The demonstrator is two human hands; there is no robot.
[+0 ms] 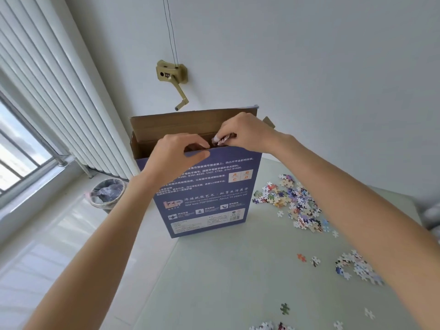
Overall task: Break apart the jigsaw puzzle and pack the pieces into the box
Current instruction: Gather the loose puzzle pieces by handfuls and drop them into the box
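A blue puzzle box [209,194] stands upright on the pale green surface [238,270], its brown top flap [190,123] raised open. Above the box mouth, the right hand [247,132] pinches a small clump of puzzle pieces [223,140] between curled fingers. The left hand [173,156] grips the near top edge of the box, thumb and fingers curled over it. Loose pieces [295,201] lie scattered right of the box; a smaller pile [357,267] sits farther right and nearer. A lined wastebasket [107,194] stands left of the box on the floor.
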